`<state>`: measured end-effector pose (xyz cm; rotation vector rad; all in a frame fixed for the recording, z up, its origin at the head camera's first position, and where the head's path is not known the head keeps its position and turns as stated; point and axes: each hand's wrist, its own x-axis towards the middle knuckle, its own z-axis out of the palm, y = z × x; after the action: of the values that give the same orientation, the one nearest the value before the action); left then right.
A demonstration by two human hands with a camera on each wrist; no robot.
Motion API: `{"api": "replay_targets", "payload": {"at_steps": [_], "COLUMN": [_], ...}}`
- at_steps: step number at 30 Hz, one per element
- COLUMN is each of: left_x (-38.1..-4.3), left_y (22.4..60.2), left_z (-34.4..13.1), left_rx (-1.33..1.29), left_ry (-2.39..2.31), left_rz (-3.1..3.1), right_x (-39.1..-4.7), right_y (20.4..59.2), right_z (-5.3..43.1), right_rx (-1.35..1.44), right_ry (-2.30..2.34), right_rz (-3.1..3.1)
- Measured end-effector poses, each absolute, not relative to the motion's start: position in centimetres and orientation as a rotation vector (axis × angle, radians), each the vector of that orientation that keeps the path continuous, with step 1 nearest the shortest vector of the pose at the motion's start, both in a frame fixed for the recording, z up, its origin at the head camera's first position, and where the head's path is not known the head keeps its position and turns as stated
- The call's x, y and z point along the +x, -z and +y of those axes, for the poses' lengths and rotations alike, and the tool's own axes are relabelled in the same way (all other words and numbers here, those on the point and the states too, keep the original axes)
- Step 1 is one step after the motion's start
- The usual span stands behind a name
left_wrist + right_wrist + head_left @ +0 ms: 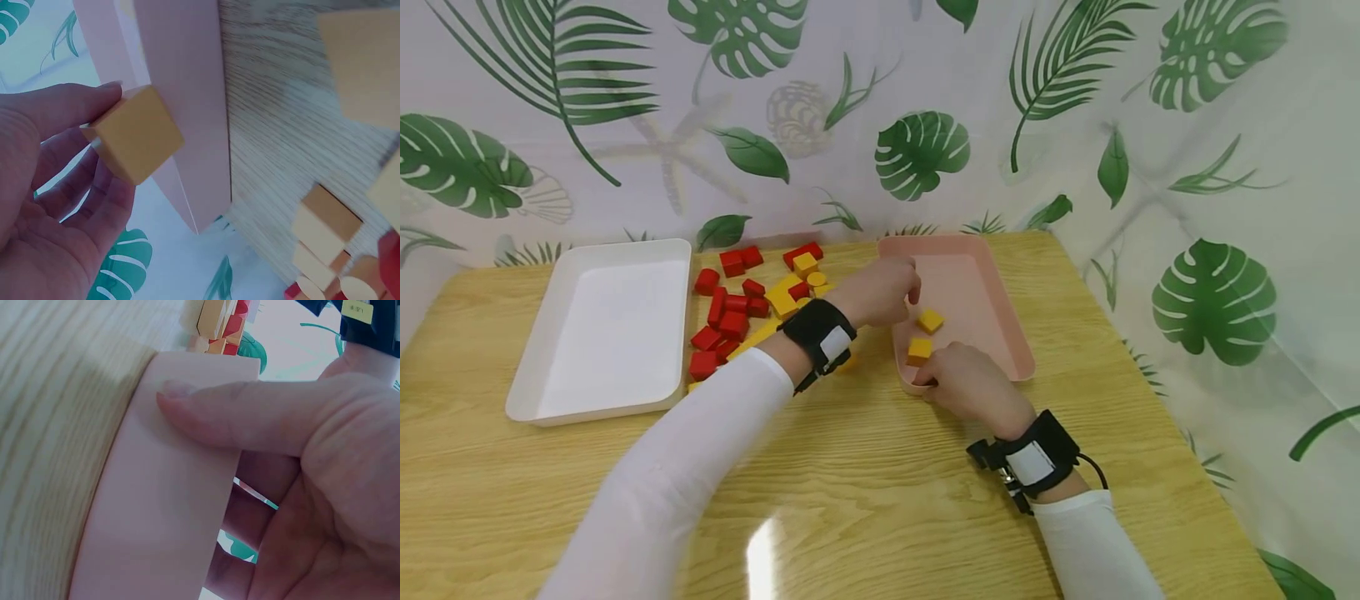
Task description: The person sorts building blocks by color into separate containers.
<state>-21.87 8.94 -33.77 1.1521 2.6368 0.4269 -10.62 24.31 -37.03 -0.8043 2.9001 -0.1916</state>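
Observation:
My left hand (880,293) is over the left side of a pink tray (958,279). In the left wrist view its thumb and fingers pinch a yellow cube (139,139) beside the tray wall; the head view hides this cube behind the hand. My right hand (976,385) grips the tray's near left corner, thumb pressed on the outer wall (162,487) and the other fingers over the rim on the inner side. Two yellow blocks lie in the tray, one (919,352) close to my right fingers and another (931,321) just behind it.
Left of the pink tray lies a loose spread of red blocks (734,323) and yellow blocks (784,296), partly covered by my left forearm. A white tray (617,333) with no blocks in it stands further left. A leaf-patterned wall covering (850,108) rises behind the wooden table (850,500).

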Motion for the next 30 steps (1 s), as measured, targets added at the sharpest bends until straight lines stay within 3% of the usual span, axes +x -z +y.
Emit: {"api": "replay_targets", "payload": {"at_steps": [14, 30], "left_x": [-21.6, -21.5], "left_y": [34.9, 37.3], "left_z": [11.8, 11.8], "left_rx": [1.208, 1.277], "left_ry": [-0.376, -0.405], "left_rz": [2.646, 2.637], "right_x": [-10.6, -10.4], "right_y": [37.0, 36.9], "right_z": [24.4, 24.3], "right_rx": [-0.794, -0.829], "right_ry": [0.210, 0.184], "right_rz": [2.908, 2.924]}}
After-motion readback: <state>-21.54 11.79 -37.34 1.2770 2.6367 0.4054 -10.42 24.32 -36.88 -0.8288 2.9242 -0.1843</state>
